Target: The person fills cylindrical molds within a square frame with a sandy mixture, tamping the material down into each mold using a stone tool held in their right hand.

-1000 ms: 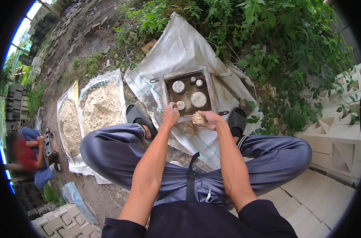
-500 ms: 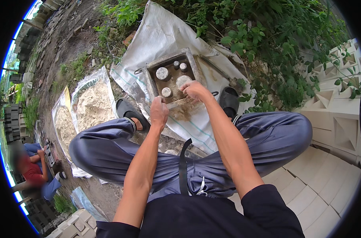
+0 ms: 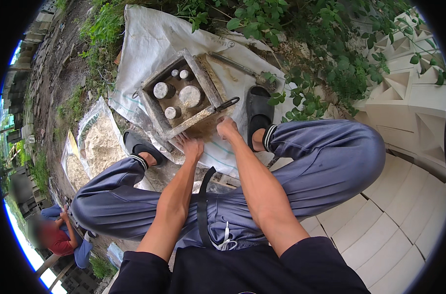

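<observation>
One white woven sack sheet (image 3: 149,44) spread on the ground, far centre. One square metal mould frame (image 3: 157,115) on it, grimy, holding five round grey cylinder cores (image 3: 189,95) of mixed sizes. Two open sacks of pale sand (image 3: 100,142), left. Two black rubber slippers (image 3: 259,110). Left hand (image 3: 192,147) flat, fingers spread, pressing near the frame's near edge, gripping nothing. Right hand (image 3: 227,128) curled at the near right corner; grip cannot be told.

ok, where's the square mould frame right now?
Head view, upper centre: the square mould frame lies on the white sack sheet, just beyond the left hand and right hand, between both sandals.
</observation>
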